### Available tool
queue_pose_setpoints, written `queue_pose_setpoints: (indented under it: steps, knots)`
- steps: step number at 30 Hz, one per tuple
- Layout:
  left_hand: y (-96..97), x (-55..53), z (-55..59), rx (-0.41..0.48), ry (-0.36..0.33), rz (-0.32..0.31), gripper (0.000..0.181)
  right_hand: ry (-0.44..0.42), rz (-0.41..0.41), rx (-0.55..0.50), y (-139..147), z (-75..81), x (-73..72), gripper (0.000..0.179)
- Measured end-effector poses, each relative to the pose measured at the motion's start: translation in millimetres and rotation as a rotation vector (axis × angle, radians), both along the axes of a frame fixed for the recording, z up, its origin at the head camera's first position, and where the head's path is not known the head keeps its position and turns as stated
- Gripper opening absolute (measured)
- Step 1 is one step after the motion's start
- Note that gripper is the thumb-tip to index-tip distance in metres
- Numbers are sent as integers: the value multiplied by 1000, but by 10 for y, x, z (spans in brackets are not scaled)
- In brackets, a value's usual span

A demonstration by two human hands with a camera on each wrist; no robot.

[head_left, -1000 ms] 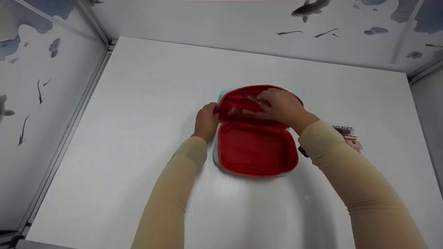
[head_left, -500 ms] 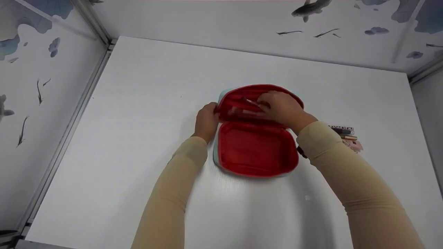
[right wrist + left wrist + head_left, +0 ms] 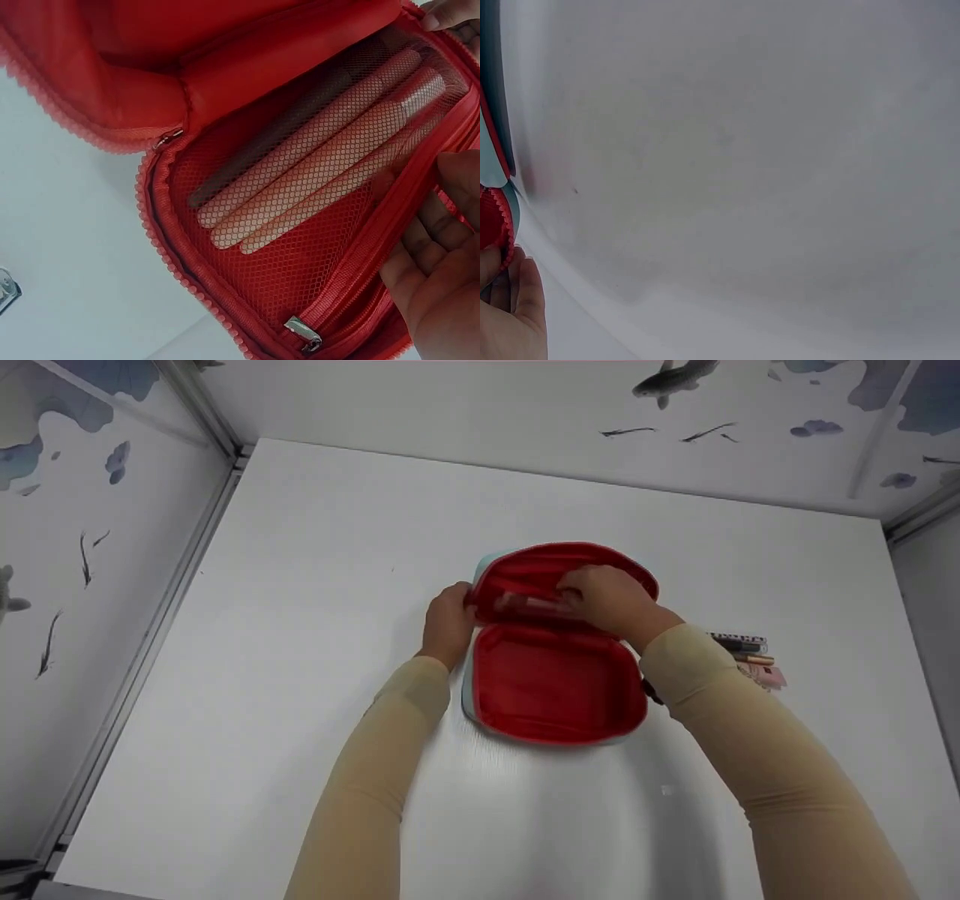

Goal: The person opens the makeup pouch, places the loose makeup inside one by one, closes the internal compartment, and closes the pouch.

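Observation:
An unfolded pencil case [image 3: 559,686], red inside and pale blue outside, lies on the white table. My left hand [image 3: 448,621] pinches its upper left rim; the left wrist view shows those fingers on the red zipper edge [image 3: 511,225]. My right hand [image 3: 611,596] is at the raised half. The right wrist view shows that hand [image 3: 442,277] holding the zipped edge [image 3: 367,251] of a mesh pocket, thumb on one side and fingers passing under it. Several pens [image 3: 307,165] lie side by side behind the mesh. Part of the right fingers is hidden by the pocket edge.
Right of the case, partly behind the right sleeve [image 3: 697,667], lies a small group of pens [image 3: 742,645] and a pink item [image 3: 769,675]. A dark object [image 3: 652,691] sits by the case's right side. Printed panels [image 3: 487,405] stand behind the table.
The slim pen sticking up from my right hand is no longer visible above the pocket. My right hand has sunk slightly lower; the left hand stays on the rim.

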State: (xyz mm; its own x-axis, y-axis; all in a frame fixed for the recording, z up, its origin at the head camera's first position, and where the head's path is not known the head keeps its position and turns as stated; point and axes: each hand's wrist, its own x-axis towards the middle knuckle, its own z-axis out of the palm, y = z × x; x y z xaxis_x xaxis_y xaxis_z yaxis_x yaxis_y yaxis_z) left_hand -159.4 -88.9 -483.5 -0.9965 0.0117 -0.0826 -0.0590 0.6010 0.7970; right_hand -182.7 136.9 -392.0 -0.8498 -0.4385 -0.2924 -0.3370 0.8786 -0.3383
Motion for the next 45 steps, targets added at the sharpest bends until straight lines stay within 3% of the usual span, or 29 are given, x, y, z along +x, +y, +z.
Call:
queue_pose_setpoints:
  steps: [17,28,34,45]
  knots:
    - [2,-10,-26,-9,10,0,21,-9,-27,11,-11,-28,14,27]
    - [-19,-34,-7,-5,20,-18,22,36,-7,-40,36,-66,2,24]
    - [-14,-60,0,-17,24,-24,23,111,-11,-100,123,-56,1,28]
    - [-4,-82,13,-18,-3,-29,24,254,-129,-242,400,-109,176,29]
